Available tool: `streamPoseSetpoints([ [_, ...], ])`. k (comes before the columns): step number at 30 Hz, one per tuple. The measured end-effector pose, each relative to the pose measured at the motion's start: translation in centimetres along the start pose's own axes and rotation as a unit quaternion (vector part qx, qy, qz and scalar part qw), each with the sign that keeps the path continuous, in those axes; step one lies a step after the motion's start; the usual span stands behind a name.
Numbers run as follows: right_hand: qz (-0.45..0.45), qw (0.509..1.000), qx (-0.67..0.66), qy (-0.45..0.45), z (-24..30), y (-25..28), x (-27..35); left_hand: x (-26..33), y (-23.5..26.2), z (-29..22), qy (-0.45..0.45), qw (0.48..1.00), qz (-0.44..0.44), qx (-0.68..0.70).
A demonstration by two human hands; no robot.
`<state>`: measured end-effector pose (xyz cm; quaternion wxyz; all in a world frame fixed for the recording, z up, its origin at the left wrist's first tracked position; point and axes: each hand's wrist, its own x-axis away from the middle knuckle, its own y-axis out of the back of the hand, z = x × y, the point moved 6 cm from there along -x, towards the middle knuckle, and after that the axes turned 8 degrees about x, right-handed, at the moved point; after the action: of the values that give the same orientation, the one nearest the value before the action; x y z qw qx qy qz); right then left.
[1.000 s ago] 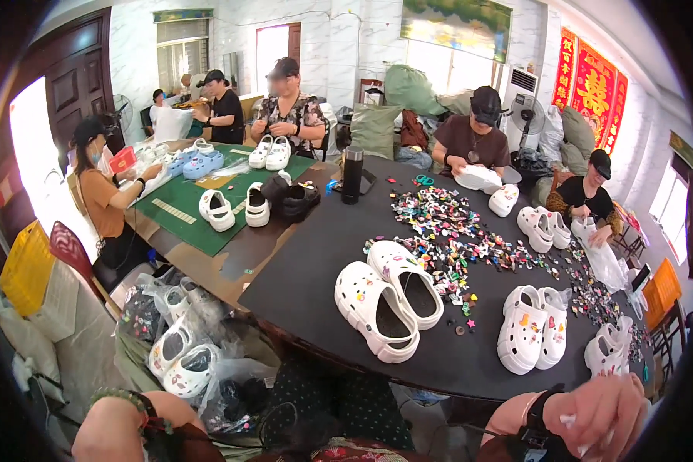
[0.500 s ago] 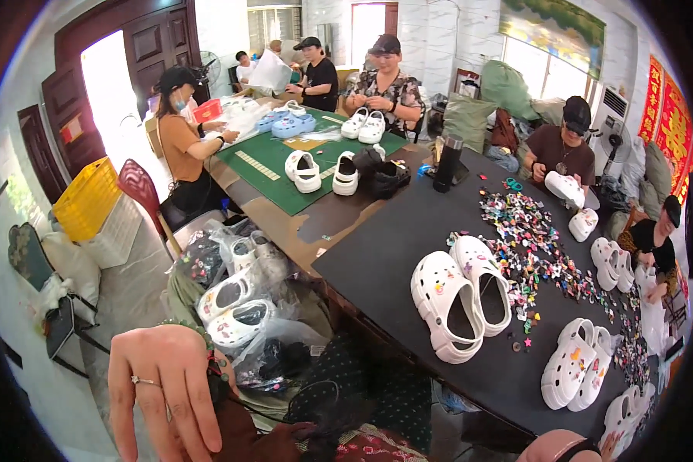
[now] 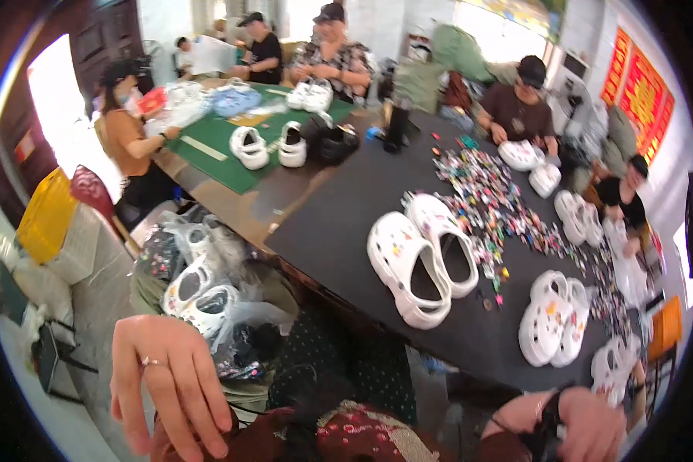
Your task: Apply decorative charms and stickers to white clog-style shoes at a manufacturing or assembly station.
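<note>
My left hand [image 3: 173, 385] hangs at the lower left with its fingers stretched downward, a ring on one of them, and nothing in it. Just beyond it, white clogs [image 3: 208, 308] lie among clear plastic bags. At the lower right, my right hand [image 3: 589, 427], with a dark band at its wrist, is blurred and its fingers bend out of clear sight. The black table [image 3: 331, 231] ahead bears a pair of white clogs [image 3: 400, 266] decorated with small charms. Nearest to my right hand stand a second decorated pair [image 3: 547, 323] and another pair [image 3: 612, 369] at the edge.
Small colourful charms [image 3: 489, 192] spread across the table's far side. A dark bottle [image 3: 395, 127] stands near the green mat [image 3: 231, 165], where more clogs sit. Several people work around the tables. A yellow crate [image 3: 46, 208] and a dark chair [image 3: 58, 354] are at the left.
The view has swung to the right, so the tables sit further left in it. My right hand has come into view at the lower right. My left hand stays stretched out.
</note>
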<state>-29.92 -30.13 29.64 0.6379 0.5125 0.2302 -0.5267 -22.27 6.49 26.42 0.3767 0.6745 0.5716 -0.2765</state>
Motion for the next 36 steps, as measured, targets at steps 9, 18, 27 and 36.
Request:
streamPoseSetpoints([
  [9,-0.294,0.483,0.539,-0.624,-6.6,11.4,17.5,5.7,6.6,12.2,0.335,0.862,-0.284,-0.252],
  [18,-0.192,0.440,0.609,-0.631,-11.9,12.7,25.4,6.4,5.2,24.6,0.306,0.762,-0.134,-0.556],
  [27,-0.199,0.363,0.581,-0.701,-15.7,16.8,27.0,6.3,6.6,28.3,0.350,0.647,-0.134,-0.665],
  [36,-0.241,0.422,0.545,-0.683,-16.8,18.0,26.3,7.3,7.0,30.2,0.358,0.656,-0.156,-0.646],
])
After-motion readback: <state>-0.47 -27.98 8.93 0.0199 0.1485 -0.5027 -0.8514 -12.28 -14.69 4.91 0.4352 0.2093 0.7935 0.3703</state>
